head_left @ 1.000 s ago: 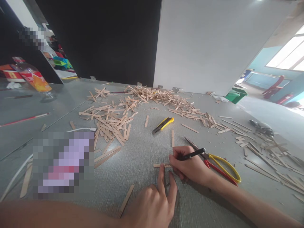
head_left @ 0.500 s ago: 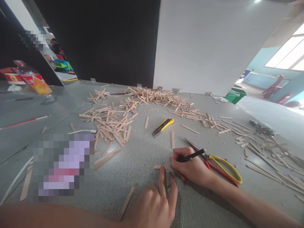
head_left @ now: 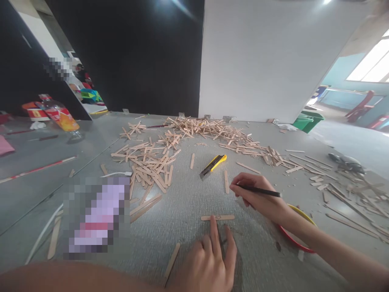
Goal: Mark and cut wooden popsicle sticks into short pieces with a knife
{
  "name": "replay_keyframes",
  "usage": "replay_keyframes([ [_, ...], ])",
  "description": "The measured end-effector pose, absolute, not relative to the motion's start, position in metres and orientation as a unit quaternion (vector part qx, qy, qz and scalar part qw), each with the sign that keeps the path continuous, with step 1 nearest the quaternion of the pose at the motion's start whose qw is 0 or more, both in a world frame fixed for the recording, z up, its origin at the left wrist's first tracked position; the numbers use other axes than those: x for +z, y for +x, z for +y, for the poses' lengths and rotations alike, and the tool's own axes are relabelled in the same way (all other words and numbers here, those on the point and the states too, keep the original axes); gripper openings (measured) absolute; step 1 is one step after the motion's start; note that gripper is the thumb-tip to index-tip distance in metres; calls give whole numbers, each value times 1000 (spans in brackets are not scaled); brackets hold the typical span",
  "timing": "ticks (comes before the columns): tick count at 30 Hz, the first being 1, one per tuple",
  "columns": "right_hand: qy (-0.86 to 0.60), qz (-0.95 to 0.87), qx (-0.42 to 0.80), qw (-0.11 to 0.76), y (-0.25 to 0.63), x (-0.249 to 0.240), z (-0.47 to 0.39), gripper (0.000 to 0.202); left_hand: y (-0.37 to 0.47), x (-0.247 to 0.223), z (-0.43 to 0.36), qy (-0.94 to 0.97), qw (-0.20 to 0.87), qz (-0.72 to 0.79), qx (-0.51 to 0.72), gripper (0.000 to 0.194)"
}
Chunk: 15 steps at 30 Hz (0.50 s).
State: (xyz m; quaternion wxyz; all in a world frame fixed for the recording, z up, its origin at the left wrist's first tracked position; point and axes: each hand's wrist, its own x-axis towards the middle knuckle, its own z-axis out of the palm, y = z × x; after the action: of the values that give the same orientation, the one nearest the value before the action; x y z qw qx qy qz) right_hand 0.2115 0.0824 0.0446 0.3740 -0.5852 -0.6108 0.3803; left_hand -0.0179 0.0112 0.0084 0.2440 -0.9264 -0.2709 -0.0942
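Observation:
A wooden craft stick (head_left: 227, 217) with small dark pen marks near its middle lies flat on the table. The outstretched index fingertip of my left hand (head_left: 209, 257) rests on it; its fingers are apart and grip nothing. Above and right of that stick, my right hand (head_left: 258, 192) is closed around a black pen (head_left: 263, 190), raised off the stick. Another craft stick (head_left: 226, 181) lies just left of the pen's tip. Red-and-yellow handled pliers (head_left: 296, 240) are mostly hidden under my right forearm. Beyond the hands lies a yellow-and-black utility knife (head_left: 213, 165).
Piles of craft sticks (head_left: 152, 168) spread across the back and left of the table (head_left: 182, 198). Thin cut strips (head_left: 352, 217) lie at the right. A drink bottle (head_left: 60, 117) stands back left, and a blurred-out purple item (head_left: 103, 211) lies at the left with a white cable (head_left: 45, 231).
My right hand has lifted the pen away from the marked stick, moving up and to the right, which uncovers the stick's right end. My left index finger stays on the stick. The view has shifted slightly.

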Motion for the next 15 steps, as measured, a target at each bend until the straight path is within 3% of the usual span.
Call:
replay_keyframes([
  [2, -601, -628, 334, 366, 215, 43, 85, 22, -17, 7, 11, -920, 258, -275, -110, 38],
  [7, -653, -647, 256, 300, 212, 42, 83, 42, -15, 4, 9, -911, 260, -287, -144, 35],
  [10, -653, -669, 230, 270, 212, 45, 85, 41, -14, 2, 7, -906, 261, -299, -149, 37],
  [15, -680, -711, 37, 173, 229, 58, 116, 39, -15, 2, 9, -904, 260, -304, -152, 38],
])
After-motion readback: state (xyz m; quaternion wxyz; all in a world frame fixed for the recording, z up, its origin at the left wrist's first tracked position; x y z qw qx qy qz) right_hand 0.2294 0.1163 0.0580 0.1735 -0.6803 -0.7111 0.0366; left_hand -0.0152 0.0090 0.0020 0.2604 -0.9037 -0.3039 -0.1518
